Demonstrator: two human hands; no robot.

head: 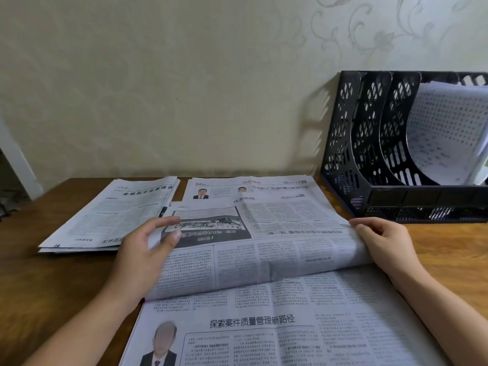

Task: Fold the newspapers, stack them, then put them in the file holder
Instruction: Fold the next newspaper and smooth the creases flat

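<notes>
An open newspaper [264,320] lies on the wooden table [52,281] in front of me. Its far half is curled back toward me in a raised fold [258,257]. My left hand [148,249] grips the left end of that fold, thumb on top. My right hand [383,241] holds the right end. A stack of folded newspapers [113,217] rests at the left. A black mesh file holder [369,143] stands at the back right against the wall, with curved printed sheets [446,133] in its rightmost slot.
The patterned wall [184,88] runs right behind the table's far edge. The file holder's two left slots hold nothing. Bare wood shows at the left front and between the newspaper and the holder's base.
</notes>
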